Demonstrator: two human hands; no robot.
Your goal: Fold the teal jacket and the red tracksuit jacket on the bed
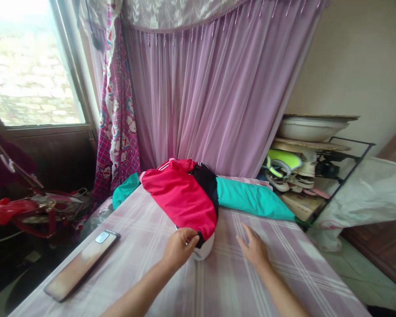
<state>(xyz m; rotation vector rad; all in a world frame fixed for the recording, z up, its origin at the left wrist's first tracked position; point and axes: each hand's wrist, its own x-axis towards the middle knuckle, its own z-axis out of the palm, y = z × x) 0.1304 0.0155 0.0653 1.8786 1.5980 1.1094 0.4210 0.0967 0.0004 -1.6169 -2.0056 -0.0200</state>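
Where the lilac curtain (191,92) hangs: behind the red garment (181,193).
Tabletop (125,264): plaid-covered, spread beneath the red garment.
Red garment: lying rumpled on the tabletop, with a black panel on its right; probably light, limp and slightly slick, hardly fragile, so best held at a seam or the black-edged near corner, pinched through all layers.
Teal fabric (251,200): flat, right of the red garment; whether joined to it, I cannot tell.
Left hand (181,248): thumb and fingers closed on the red garment's near corner.
Right hand (254,248): empty, fingers loosely spread, right of the red garment's near end and apart from it.
Phone (82,266): camera side up, left of the red garment and nearer.
White patch (205,252): under the red garment's near tip.
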